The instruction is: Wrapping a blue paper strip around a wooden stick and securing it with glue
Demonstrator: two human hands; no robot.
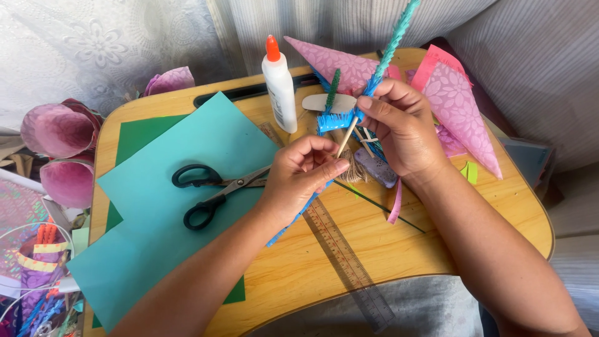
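Observation:
My left hand (299,178) pinches the lower end of a thin wooden stick (347,136) and a strip of fringed blue paper (293,219) that trails down under the palm. My right hand (402,128) grips the stick higher up, where the blue fringe (334,121) is wound around it. Above my right hand the wrapped part rises as a teal and blue spiky stem (393,43). Both hands hover over the middle of a wooden lap table (399,249).
Black scissors (212,193) lie on a teal paper sheet (162,212) over green paper. A white glue bottle with an orange cap (279,87), a clear ruler (346,262), twine (355,168), pink paper cones (458,112) and pink paper flowers (59,131) surround the hands.

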